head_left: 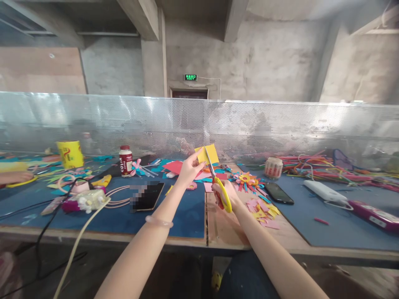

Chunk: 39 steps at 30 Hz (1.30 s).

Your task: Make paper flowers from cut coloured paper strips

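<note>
In the head view, the yellow paper (213, 153) is held up at the middle of the frame, over the counter (222, 236), its left side pinched in the grip of the left hand (189, 169); the right hand (230, 192) has its grip wrapped round the handles of the scissors (223, 192), whose blades lie against the sheet; whether they bite through cannot be told. A clean cut probably calls for taut paper, steady blades and left fingertips well clear of the cutting line.
</note>
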Tool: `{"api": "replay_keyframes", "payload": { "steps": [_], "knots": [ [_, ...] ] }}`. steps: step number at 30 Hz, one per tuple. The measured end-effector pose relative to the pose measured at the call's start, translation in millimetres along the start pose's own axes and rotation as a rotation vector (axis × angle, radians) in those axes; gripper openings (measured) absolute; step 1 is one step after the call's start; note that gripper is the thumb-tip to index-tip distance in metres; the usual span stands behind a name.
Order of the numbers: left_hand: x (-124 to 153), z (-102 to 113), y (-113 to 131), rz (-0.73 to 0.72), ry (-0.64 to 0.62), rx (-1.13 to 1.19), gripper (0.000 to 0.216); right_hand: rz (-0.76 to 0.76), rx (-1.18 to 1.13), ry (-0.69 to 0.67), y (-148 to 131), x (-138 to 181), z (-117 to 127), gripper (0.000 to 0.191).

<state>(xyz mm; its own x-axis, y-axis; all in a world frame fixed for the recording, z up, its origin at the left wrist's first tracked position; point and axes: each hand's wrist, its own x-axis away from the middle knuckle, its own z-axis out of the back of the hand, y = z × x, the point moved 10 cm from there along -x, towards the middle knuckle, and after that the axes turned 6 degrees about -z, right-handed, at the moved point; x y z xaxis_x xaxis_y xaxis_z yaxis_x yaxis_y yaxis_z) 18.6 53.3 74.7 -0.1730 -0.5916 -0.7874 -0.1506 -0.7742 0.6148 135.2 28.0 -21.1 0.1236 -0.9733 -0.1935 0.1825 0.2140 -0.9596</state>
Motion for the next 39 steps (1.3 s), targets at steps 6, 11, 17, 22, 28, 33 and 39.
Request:
{"api": "replay_keyframes", "payload": {
  "steps": [6, 11, 17, 22, 28, 33, 39],
  "knots": [
    [-1, -1, 0, -0.006, -0.007, 0.036, 0.060, 0.035, 0.012, 0.037, 4, -3, 4, 0.018],
    [-1, 1, -3, 0.000, -0.003, 0.053, 0.060, 0.038, -0.008, 0.034, 6, -5, 4, 0.020],
    [0, -1, -4, 0.018, -0.035, 0.045, 0.061, 0.005, 0.003, 0.069, 10, -8, 8, 0.024],
    [0, 3, -9, 0.026, -0.010, -0.051, 0.054, -0.033, -0.031, 0.067, 13, -11, 7, 0.026],
    [-3, 34, -20, 0.017, 0.184, -0.177, 0.035, -0.009, 0.034, 0.192, 10, -12, 19, 0.025],
    [-2, 40, -31, 0.021, 0.177, -0.199, 0.029, -0.044, 0.609, 0.550, 2, -10, 55, 0.021],
    [6, 38, -57, 0.182, 0.191, -0.044, 0.061, -0.294, 1.088, 0.494, 26, -19, 68, 0.021]
  ]
}}
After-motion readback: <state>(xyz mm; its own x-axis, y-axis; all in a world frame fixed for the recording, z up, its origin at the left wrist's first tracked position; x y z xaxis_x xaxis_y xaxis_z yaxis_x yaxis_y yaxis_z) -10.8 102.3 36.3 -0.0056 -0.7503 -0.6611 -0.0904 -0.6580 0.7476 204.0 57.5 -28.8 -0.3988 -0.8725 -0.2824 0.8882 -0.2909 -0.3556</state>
